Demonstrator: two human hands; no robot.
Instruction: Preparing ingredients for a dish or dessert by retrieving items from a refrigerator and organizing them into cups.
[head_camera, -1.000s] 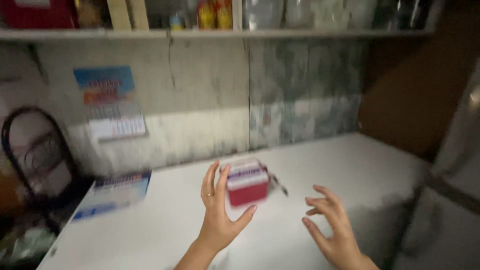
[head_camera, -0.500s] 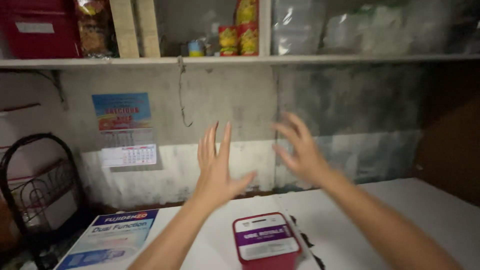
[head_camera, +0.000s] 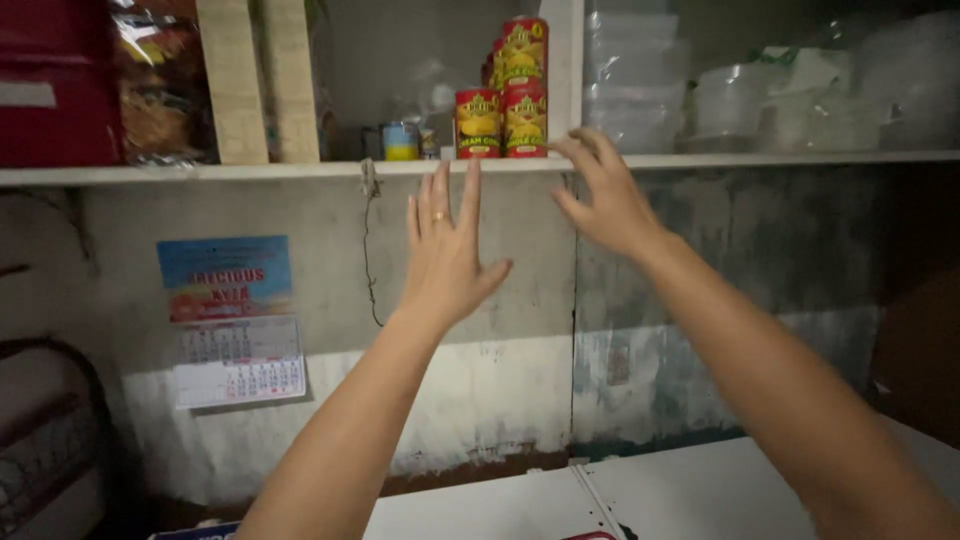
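Beneath a long white wall shelf (head_camera: 700, 161), along a stained, peeling wall, we are raising both hands, empty and open-fingered. Our left hand (head_camera: 445, 255) is hovering below the stacked red-and-yellow tin cans (head_camera: 503, 95); our right hand (head_camera: 603, 195) is nearing the shelf edge beside them. Clear plastic containers (head_camera: 760, 100) are standing rightward, a paper wall calendar (head_camera: 235, 320) hanging left, a white counter (head_camera: 690, 495) lying below.

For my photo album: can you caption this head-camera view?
Two bare hands, left hand and right hand, reach up toward red and yellow cans on a wall shelf.
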